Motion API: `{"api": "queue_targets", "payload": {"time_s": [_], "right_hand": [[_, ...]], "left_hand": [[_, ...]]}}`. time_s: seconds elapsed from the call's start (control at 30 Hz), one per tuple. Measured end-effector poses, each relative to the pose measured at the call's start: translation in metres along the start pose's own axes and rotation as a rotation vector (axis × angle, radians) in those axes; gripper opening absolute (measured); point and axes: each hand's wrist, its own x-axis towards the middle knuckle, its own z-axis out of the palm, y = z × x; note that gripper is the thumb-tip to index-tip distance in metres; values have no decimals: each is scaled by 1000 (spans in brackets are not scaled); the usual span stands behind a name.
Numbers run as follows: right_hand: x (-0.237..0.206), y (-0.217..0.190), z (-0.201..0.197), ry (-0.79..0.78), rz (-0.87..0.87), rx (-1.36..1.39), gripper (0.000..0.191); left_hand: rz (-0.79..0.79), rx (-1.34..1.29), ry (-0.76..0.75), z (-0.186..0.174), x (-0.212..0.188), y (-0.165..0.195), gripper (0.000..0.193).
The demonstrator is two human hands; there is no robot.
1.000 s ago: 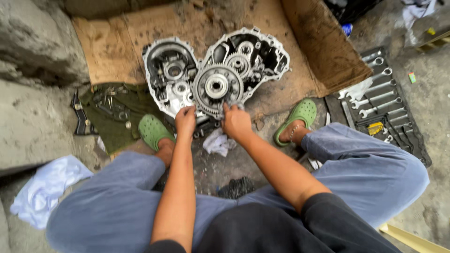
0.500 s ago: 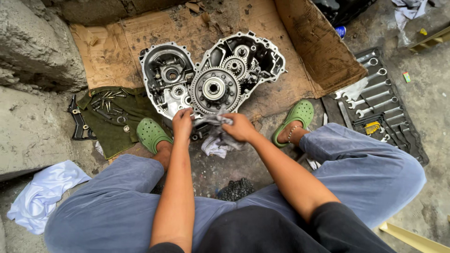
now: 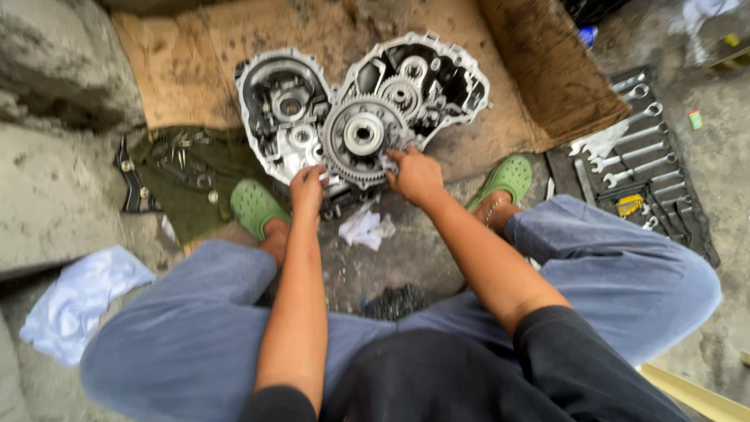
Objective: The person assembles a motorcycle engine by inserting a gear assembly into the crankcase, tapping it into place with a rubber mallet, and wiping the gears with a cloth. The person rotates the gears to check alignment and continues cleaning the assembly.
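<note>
A metal engine case [image 3: 437,74], split into two open halves with gears inside, lies on a sheet of cardboard [image 3: 195,55] on the ground. A large toothed gear [image 3: 361,139] sits at the front middle of it. My left hand [image 3: 307,187] rests at the lower left rim of the case beside the gear, fingers curled. My right hand [image 3: 414,173] touches the gear's lower right edge, fingers bent on its teeth. Whether either hand truly grips is hard to tell.
A crumpled white rag [image 3: 367,228] lies below the case. A green cloth [image 3: 191,176] with small parts is at left. A tool roll [image 3: 637,164] of wrenches lies at right. My feet wear green clogs [image 3: 254,207]. A white cloth [image 3: 78,301] lies at far left.
My right hand has left the white rag and moved up to the gear's lower right edge. The left hand stays at the case's lower rim. The view has shifted slightly.
</note>
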Motion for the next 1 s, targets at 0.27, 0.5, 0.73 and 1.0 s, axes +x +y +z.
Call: {"api": "queue_targets", "payload": {"time_s": [0.27, 0.5, 0.73, 1.0], "right_hand": [[8, 11, 14, -30, 69, 17, 40], [-19, -32, 45, 101, -11, 191, 47], [-20, -42, 59, 71, -19, 44, 65], [-7, -37, 44, -116, 6, 92, 56]], "left_hand": [[-24, -1, 0, -3, 9, 1, 29], [-58, -24, -24, 4, 12, 2, 29], [-76, -28, -1, -9, 13, -5, 28], [-76, -13, -3, -3, 8, 0, 30]]}}
